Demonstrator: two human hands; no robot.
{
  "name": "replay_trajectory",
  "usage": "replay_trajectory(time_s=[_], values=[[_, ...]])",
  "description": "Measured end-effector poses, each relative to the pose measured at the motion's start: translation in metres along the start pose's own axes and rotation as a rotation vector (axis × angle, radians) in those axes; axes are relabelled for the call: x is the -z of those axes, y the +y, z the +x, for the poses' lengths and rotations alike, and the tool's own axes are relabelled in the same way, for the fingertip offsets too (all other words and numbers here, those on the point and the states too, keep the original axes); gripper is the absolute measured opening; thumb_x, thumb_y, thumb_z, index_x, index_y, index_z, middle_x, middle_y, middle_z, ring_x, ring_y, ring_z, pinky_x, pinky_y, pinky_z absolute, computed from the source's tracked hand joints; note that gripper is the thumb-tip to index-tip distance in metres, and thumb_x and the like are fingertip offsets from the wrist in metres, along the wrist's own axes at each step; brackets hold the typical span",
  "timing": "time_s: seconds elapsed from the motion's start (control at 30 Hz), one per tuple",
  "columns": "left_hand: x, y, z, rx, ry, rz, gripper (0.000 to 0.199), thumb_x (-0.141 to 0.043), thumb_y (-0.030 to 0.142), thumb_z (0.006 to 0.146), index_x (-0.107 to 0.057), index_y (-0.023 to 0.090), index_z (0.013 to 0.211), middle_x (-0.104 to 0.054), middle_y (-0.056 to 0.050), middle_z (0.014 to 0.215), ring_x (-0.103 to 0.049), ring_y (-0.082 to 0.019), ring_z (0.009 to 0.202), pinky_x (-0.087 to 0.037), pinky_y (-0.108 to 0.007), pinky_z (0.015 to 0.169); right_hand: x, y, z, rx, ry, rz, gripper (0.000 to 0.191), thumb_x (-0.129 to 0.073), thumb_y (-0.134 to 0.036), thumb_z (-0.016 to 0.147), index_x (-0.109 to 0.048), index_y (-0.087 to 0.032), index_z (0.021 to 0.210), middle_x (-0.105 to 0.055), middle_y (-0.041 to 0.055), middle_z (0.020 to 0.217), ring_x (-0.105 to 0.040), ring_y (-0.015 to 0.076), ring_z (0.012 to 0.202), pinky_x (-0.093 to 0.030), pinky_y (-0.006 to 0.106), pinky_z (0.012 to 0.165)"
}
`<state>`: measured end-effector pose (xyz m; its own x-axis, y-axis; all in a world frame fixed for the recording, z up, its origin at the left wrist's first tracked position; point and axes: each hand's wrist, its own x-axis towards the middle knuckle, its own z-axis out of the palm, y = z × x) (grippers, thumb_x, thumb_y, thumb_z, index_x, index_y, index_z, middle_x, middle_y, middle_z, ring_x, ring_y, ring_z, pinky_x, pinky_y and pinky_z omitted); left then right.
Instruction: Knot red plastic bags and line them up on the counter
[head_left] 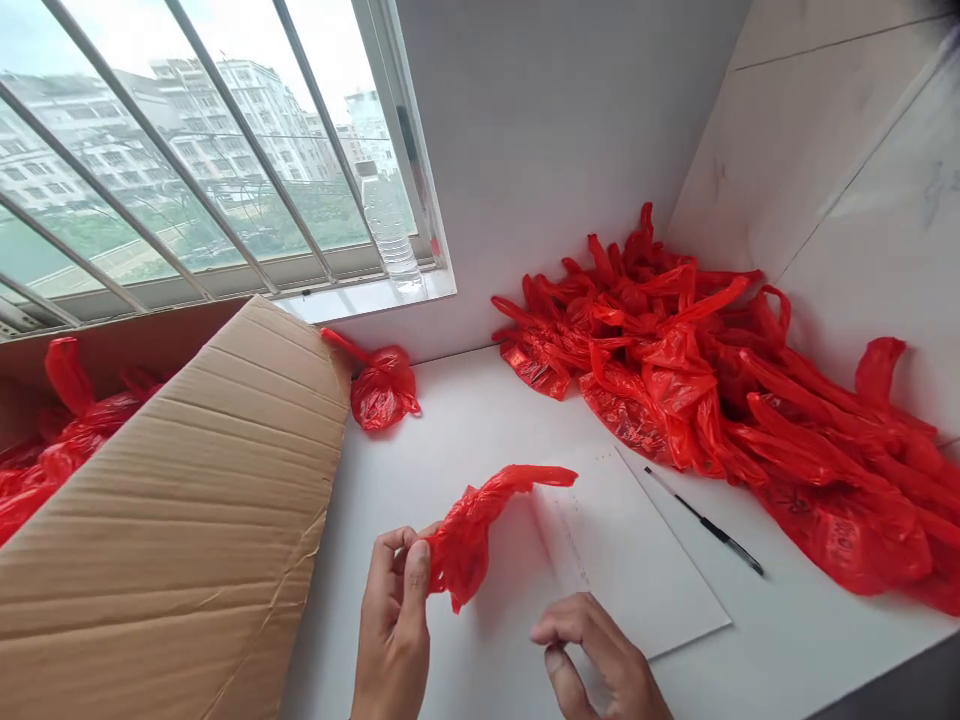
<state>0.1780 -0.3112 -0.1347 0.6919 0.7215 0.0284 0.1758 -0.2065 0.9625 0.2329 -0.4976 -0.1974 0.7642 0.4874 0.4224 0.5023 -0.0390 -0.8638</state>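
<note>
So the person's got one red plastic bag [472, 525] up in the left hand [396, 605], with the fingers [415, 578] pinched shut on its lower left end, thumb on the near side. The rest of it sticks out past the fingertips, up and to the right, kinda twisted, ending in a narrow tip that hangs over a white sheet or board [637, 570] on the white desk [450, 420]. The right hand [600, 655] is lower down and off to the right, clear of the bag, fingers loosely curled with a bit of space between them and the thumb. It's hovering near the bottom edge of that sheet, and a black pen [705, 520] lies just beside the sheet's right edge. There's a big heap of red bags [667, 370] spread along the back and right side of the desk, up against the walls. To the left there's a cardboard box [195, 480] with a flap angled up and more red bags inside [82, 435], plus a single bunched-up bag [384, 388] sitting right next to the box. A clear bottle [390, 235] stands on the windowsill [360, 300] behind it all.
</note>
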Motion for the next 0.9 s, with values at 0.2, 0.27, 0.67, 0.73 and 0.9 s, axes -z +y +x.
replay_trajectory(time_s=[0.2, 0.27, 0.67, 0.73, 0.9], values=[[0.023, -0.017, -0.059, 0.286, 0.002, -0.310, 0.037, -0.060, 0.059, 0.090, -0.048, 0.026, 0.102, -0.062, 0.004, 0.076, -0.056, -0.013, 0.067, -0.044, -0.022, 0.058, 0.013, -0.025, 0.024, 0.041, -0.180, -0.092, 0.032, -0.050, -0.021, 0.100, -0.051, -0.028, 0.132, -0.058, 0.0069, 0.127, -0.052, 0.0252, 0.120, -0.047, 0.044, 0.101], [0.024, -0.020, -0.070, 0.319, -0.034, -0.329, 0.037, -0.061, 0.059, 0.089, -0.047, 0.026, 0.100, -0.057, 0.007, 0.069, -0.050, -0.011, 0.059, -0.042, -0.021, 0.054, 0.008, -0.024, 0.028, 0.047, -0.238, -0.138, 0.034, -0.051, -0.025, 0.101, -0.048, -0.027, 0.135, -0.058, 0.0077, 0.128, -0.051, 0.0268, 0.120, -0.045, 0.047, 0.101], [0.026, -0.007, -0.082, 0.220, -0.157, -0.121, 0.043, -0.072, 0.053, 0.080, -0.066, 0.023, 0.110, -0.072, -0.005, 0.095, -0.068, -0.022, 0.085, -0.053, -0.031, 0.078, -0.003, -0.021, 0.030, 0.127, -0.295, -0.249, 0.010, -0.054, -0.015, 0.097, -0.059, -0.023, 0.097, -0.061, 0.0021, 0.095, -0.055, 0.0214, 0.088, -0.047, 0.038, 0.080], [0.023, -0.006, -0.081, 0.188, -0.155, -0.076, 0.033, -0.071, 0.052, 0.081, -0.070, 0.022, 0.093, -0.071, -0.004, 0.088, -0.065, -0.021, 0.081, -0.051, -0.029, 0.076, -0.001, -0.024, 0.033, 0.146, -0.298, -0.249, 0.010, -0.050, -0.014, 0.097, -0.056, -0.022, 0.095, -0.060, 0.0030, 0.095, -0.054, 0.0218, 0.089, -0.046, 0.038, 0.081], [0.028, -0.007, -0.080, 0.187, -0.128, -0.017, 0.033, -0.065, 0.055, 0.085, -0.065, 0.022, 0.083, -0.067, -0.002, 0.082, -0.060, -0.018, 0.073, -0.047, -0.026, 0.065, 0.010, -0.023, 0.036, 0.180, -0.257, -0.327, 0.011, -0.042, -0.017, 0.100, -0.051, -0.021, 0.096, -0.058, 0.0058, 0.094, -0.051, 0.0242, 0.088, -0.043, 0.042, 0.080]])
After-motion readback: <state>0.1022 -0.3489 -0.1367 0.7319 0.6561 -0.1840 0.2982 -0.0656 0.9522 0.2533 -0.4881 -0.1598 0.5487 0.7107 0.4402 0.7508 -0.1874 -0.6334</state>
